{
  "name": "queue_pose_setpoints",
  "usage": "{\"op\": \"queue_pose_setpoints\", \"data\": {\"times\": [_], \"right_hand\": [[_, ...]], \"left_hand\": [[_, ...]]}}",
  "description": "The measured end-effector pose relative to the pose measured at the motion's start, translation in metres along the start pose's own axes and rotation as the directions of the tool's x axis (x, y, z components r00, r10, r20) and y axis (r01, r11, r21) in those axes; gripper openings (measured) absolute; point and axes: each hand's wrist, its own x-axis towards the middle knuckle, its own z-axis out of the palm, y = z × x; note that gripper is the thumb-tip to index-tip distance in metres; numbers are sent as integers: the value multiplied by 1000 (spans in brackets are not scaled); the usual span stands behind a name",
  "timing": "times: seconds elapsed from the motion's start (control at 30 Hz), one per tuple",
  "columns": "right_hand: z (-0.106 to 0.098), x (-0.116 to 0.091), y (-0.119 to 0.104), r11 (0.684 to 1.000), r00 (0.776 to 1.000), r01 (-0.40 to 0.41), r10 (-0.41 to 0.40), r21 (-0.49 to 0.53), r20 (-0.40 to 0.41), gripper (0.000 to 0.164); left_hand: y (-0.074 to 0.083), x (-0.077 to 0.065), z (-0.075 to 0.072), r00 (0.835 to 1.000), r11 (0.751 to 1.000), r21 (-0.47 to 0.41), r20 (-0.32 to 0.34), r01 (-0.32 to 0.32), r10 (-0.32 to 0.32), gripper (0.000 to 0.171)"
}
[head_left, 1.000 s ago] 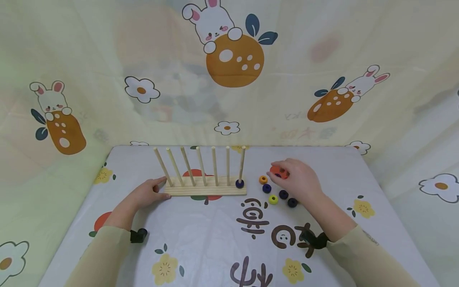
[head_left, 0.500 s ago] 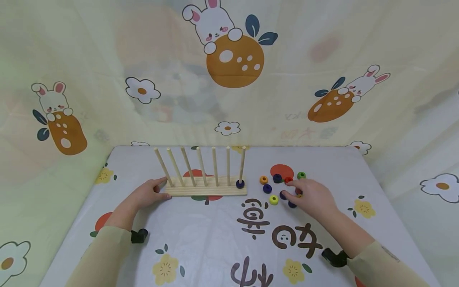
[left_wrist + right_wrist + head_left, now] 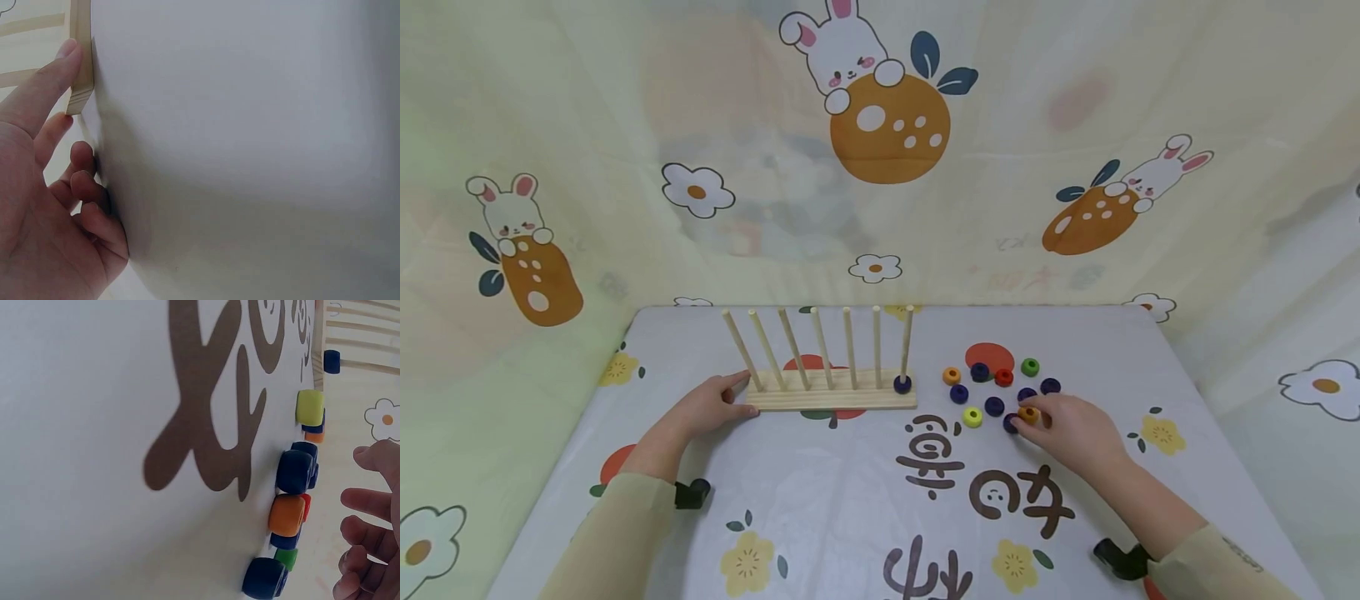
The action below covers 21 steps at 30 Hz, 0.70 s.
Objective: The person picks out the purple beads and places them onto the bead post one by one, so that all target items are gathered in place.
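Observation:
My left hand (image 3: pixel 711 404) grips the left end of a wooden peg rack (image 3: pixel 827 401), thumb on its front edge and index finger at the end's far side. In the left wrist view, the thumb presses on the rack's corner (image 3: pixel 81 81). A dark blue bead (image 3: pixel 902 385) sits at the foot of the rightmost peg. My right hand (image 3: pixel 1078 433) hovers over loose beads, thumb and fingers apart and nothing between them. Nearest it in the head view are an orange bead (image 3: pixel 1029 415) and a dark blue bead (image 3: pixel 1011 423). The right wrist view shows a yellow-green bead (image 3: pixel 310 407) as well.
Several other beads lie right of the rack, including a red bead (image 3: pixel 1003 377), a green bead (image 3: pixel 1030 367) and another orange bead (image 3: pixel 951 376). A patterned cloth (image 3: pixel 820 500) covers the table, and a printed curtain (image 3: pixel 760 242) rises behind it.
My right hand has drawn back right and toward me across the beads, uncovering the red, green and several blue ones. My left hand stays on the rack.

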Motion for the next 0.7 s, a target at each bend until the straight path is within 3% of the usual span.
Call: {"op": "queue_pose_setpoints", "data": {"times": [0.53,0.7], "right_hand": [[11,7,0,998,990,-48,51,-27,129,42],[17,11,-2,998,986,-43,51,-54,158,46]], "left_hand": [[6,-3,-2,1000,1000,19,-5,20,-20,86],[1,-3,-2,1000,1000,13,-7,28,-28,86]]}}
